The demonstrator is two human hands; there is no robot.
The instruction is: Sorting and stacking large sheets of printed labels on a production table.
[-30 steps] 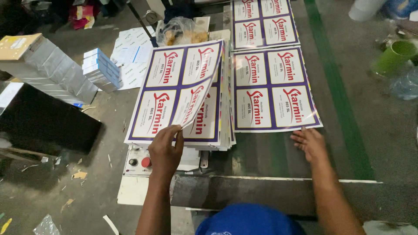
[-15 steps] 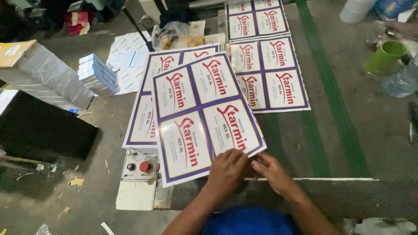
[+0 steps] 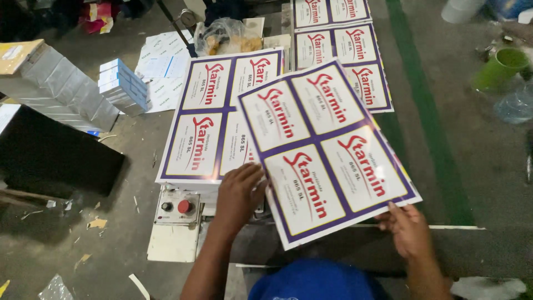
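Overhead from the head camera, glossy printed sheet [image 3: 325, 153] of four purple-bordered labels, flat and tilted, lifted above the stack of sheets [image 3: 214, 128]; left hand [image 3: 239, 194] fingers curled pinching its near-left edge; right hand [image 3: 408, 228] fingers pinching its near-right corner; grey control box [image 3: 177, 208] with red button just beside the left hand.

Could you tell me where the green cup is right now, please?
In the head view, the green cup lies tipped over on the floor at the upper right, just above a clear plastic bottle and right of the green floor stripe.
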